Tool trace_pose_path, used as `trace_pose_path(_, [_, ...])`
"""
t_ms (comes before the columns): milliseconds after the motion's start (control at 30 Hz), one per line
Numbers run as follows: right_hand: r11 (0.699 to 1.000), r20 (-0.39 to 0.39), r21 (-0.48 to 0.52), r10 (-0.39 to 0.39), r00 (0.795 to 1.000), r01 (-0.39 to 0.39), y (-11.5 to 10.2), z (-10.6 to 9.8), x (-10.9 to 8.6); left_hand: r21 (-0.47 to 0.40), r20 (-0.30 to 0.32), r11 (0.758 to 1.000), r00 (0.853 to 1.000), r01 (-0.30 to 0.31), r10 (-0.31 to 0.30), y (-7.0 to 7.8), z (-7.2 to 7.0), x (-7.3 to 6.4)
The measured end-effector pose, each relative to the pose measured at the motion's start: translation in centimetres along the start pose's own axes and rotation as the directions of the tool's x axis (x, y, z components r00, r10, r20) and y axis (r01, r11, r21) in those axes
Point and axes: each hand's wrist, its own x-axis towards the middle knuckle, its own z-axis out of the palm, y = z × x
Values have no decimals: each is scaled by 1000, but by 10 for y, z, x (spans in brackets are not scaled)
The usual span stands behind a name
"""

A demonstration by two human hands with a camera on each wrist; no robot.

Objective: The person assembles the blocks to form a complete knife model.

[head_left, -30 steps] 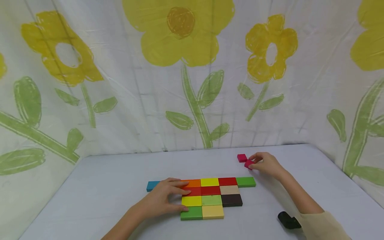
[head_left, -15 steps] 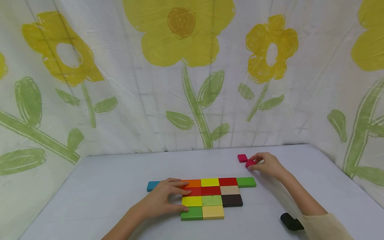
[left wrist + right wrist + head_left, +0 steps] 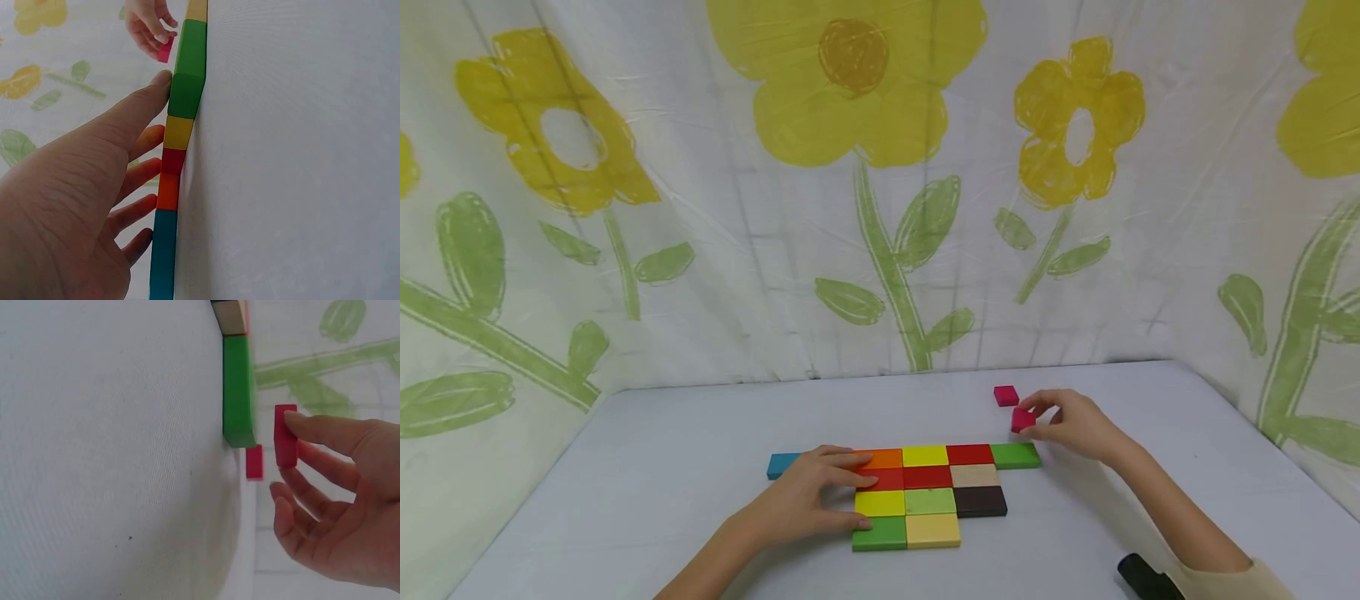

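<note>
My right hand (image 3: 1071, 421) pinches a small pink-red block (image 3: 1022, 419) between thumb and fingers; the right wrist view shows this block (image 3: 286, 434) held off the table. A second pink-red block (image 3: 1006, 396) lies just behind it. My left hand (image 3: 808, 492) rests with spread fingers on the left part of flat colored blocks laid edge to edge. Its fingertips touch the orange block (image 3: 882, 458), a red block (image 3: 889, 479) and the front green block (image 3: 880, 535). Part of the blue block (image 3: 781, 464) is hidden behind that hand.
The rows also hold yellow, beige and dark brown (image 3: 980, 501) blocks, with another green block (image 3: 1015, 455) at the right end. A black object (image 3: 1146, 575) shows by the right sleeve. Behind the white table (image 3: 685, 442) hangs a flower-printed cloth (image 3: 737, 250).
My right hand has shifted slightly toward me with the pink-red block, opening a gap to the other one. The left hand stays in place.
</note>
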Motion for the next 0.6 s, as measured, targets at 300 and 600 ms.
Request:
trace_pose_path(300, [1000, 29, 28, -15, 999, 15, -12, 3, -13, 10, -4, 1000, 1000, -8, 8, 2, -1, 0])
trace_pose_path(600, [997, 42, 71, -37, 998, 34, -17, 4, -22, 21, -16, 999, 1000, -25, 25, 1, -1, -1])
